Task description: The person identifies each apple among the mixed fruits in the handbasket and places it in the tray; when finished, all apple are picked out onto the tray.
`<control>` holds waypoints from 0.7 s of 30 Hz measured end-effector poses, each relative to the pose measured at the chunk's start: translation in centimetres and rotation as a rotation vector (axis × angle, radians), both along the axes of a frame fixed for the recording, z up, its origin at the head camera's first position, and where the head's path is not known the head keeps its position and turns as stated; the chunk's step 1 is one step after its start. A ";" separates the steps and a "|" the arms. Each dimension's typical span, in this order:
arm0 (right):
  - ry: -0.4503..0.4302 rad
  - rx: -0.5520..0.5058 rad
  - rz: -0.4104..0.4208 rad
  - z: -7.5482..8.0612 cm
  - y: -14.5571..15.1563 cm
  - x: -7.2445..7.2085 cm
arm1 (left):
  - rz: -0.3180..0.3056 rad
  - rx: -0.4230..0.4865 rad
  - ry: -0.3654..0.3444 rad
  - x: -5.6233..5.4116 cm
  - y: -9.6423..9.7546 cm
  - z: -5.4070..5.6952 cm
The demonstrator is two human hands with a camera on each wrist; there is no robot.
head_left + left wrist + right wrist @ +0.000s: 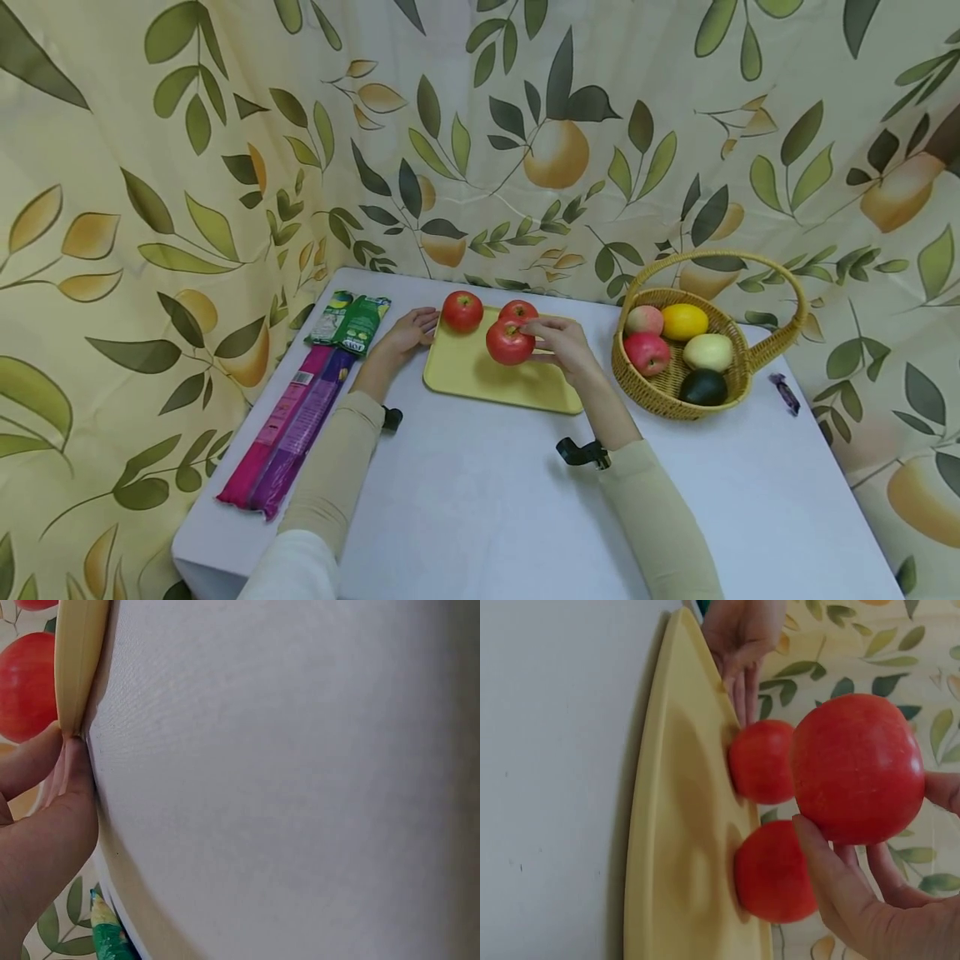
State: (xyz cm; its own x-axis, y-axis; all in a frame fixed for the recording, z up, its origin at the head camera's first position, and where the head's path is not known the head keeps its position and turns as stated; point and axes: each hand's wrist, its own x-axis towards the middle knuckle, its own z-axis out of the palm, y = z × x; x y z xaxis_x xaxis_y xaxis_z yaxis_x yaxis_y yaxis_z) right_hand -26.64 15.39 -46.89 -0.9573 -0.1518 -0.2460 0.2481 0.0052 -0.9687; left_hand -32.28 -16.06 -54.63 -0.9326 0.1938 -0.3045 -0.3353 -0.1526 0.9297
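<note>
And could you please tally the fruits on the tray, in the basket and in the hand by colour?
Red or pinkish fruits: 5, one in the right hand
Yellow fruit: 1
Pale green fruit: 1
Dark fruit: 1
Total: 8

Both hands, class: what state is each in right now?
Left hand: closed, pinching the edge of the yellow tray.
Right hand: closed, holding a red fruit above the tray.

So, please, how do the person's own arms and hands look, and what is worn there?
The left hand and the right hand are without gloves. A plain beige fabric sleeve covers each forearm; on the left, white fabric shows further up. A small black device is at each wrist. I see no cables.
</note>
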 end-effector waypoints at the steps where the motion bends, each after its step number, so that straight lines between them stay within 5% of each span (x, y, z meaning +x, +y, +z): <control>1: 0.000 -0.006 0.002 -0.1 -0.3 0.0 | 0.000 0.001 0.000 0.0 0.0 0.0; 21: -0.061 -0.070 -0.042 -2.1 -5.0 -0.6 | 0.010 0.025 -0.011 -0.1 -0.3 0.1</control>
State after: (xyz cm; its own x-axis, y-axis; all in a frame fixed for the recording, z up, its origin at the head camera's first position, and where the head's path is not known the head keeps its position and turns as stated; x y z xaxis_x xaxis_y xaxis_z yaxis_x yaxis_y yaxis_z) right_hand -27.25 10.43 -48.96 -0.9469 -0.1307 -0.2938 0.3048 -0.0738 -0.9496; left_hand -32.33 -16.34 -54.55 -0.9311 0.1924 -0.3100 -0.3439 -0.1791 0.9218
